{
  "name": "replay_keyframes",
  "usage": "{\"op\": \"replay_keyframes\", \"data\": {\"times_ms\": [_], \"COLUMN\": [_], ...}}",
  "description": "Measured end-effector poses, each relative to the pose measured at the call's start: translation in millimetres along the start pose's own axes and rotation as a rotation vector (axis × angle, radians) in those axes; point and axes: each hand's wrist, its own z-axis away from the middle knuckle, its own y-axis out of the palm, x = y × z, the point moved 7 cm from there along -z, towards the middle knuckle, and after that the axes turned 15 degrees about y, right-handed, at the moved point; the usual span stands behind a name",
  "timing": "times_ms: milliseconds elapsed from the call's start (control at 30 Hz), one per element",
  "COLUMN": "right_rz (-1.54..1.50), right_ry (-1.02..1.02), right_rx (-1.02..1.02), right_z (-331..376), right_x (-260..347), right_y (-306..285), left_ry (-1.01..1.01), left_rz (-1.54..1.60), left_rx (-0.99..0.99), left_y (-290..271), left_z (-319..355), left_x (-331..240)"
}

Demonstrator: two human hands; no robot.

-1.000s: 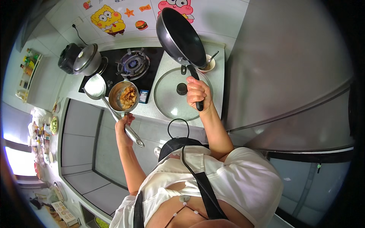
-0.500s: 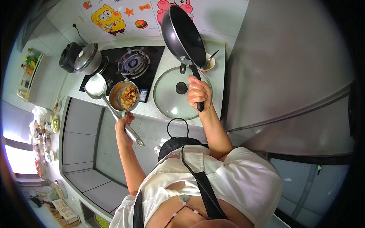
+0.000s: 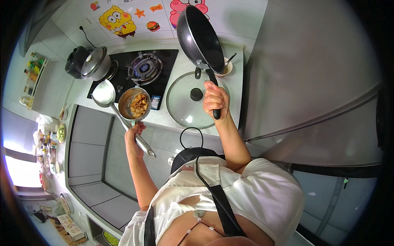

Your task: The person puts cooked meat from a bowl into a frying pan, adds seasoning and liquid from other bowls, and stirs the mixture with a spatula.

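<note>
While the pan [image 3: 198,39] leans, mouth rightward, handle [image 3: 211,76] pointing bodyward

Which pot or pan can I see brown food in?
The small metal pot beside the ladle, just beyond the left hand: brown chunks show inside. The black pan in the right hand shows no food, and the grey pot wears a lid.

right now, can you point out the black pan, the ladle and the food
Black pan [image 3: 202,37], head view: inside of its bowl.
Ladle [image 3: 103,93], head view: its scoop.
Food [image 3: 139,105], head view: middle of the pile.
</note>
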Motion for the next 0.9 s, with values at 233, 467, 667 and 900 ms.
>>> {"op": "replay_keyframes", "data": {"times_ms": [233, 467, 667, 900], "right_rz": [-0.017, -0.016, -0.025, -0.021], "right_ry": [-0.01, -0.015, -0.031, -0.044], "right_rx": [-0.002, 0.006, 0.039, 0.053], "right_z": [0.4, 0.1, -2.1, -3.5], "right_x": [-0.2, 1.7, -1.6, -0.6], "right_y": [-1.4, -3.1, 0.2, 0.7], "left_ry": [-0.018, -0.008, -0.008, -0.014], "left_rz": [-0.008, -0.01, 0.006, -0.01], "left_rx": [-0.007, -0.016, -0.008, -0.015], "left_y": [-2.1, -6.3, -6.2, -8.0], "left_z": [1.5, 1.2, -0.3, 2.6], "left_x": [2.2, 5.0, 4.8, 0.9]}}
